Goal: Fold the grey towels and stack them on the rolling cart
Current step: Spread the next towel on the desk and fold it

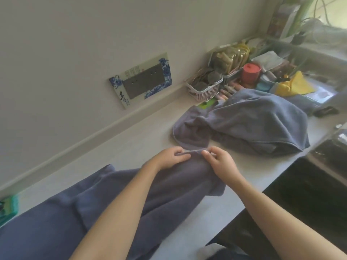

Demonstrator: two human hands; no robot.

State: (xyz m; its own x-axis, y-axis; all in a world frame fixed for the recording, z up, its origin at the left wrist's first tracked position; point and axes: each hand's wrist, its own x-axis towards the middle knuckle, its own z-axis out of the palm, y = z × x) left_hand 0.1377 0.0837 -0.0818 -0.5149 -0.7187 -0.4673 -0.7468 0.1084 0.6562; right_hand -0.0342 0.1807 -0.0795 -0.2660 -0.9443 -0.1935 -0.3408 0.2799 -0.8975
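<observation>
Step in hand: we judge this to be the start of a fold on one towel; nothing is squared or stacked yet, and no rolling cart shows in this view.
Towel being worked (116,199): we see it lying rumpled along the white countertop (142,136), running from the lower left corner up to the hands, its far end gathered into a narrow ridge.
Left hand (169,159): we see thumb and fingers closed in a pinch on the towel's far hem, palm down, forearm lying over the cloth.
Right hand (220,163): we see its fingertips pinching the same hem just beside the left hand; the two hands are near each other but not touching.
Remaining towels (249,121): we see an unfolded grey heap just beyond the hands, resting on the countertop in front of a pink basket (205,90) and a red lidded cup (251,73).
Next move, as we judge it: the hands should slide apart along the hem to find the two corners, draw the edge taut, and lay the cloth flat before halving it.
Caution: we expect the bunched length under the forearms to fold crooked unless smoothed first.
Progress: early, in our estimate; the heap is untouched.
</observation>
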